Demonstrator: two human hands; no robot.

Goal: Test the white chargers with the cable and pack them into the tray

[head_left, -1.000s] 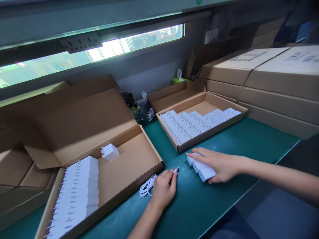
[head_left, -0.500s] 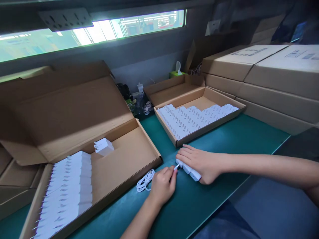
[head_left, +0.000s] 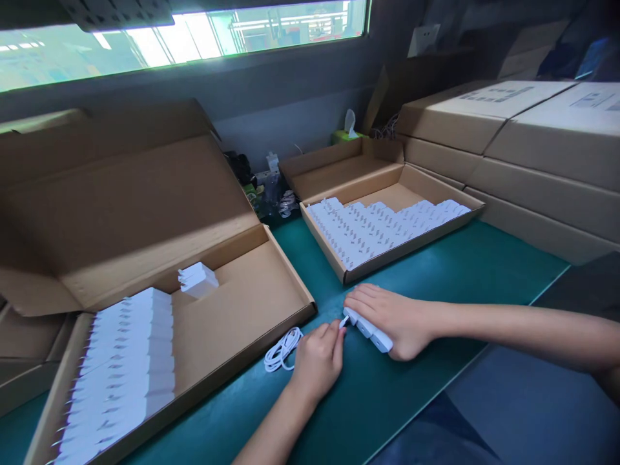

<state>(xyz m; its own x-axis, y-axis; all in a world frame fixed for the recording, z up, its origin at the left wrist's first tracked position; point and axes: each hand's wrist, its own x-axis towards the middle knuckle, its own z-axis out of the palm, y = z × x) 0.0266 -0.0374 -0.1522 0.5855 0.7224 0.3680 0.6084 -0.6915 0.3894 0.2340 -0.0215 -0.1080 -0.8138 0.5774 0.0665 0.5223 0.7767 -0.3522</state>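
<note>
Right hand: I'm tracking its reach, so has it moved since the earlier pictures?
Yes, leftward: the right hand sits nearer the tray's corner.

My teal-topped workbench (head_left: 387,394)

On it sit a long open carton (head_left: 247,316) and a shorter open tray (head_left: 411,242), both packed with white chargers (head_left: 121,368), a coiled white cable (head_left: 282,349) just beside the carton, and stacked flat cartons (head_left: 542,206) along the right.

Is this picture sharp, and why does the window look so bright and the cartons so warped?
In the head view, the window glares and washes out the scene outside; the stacked cartons at the right edge look stretched, probably from a wide lens; the left hand and right hand look fairly sharp, with no obvious motion blur.
</note>
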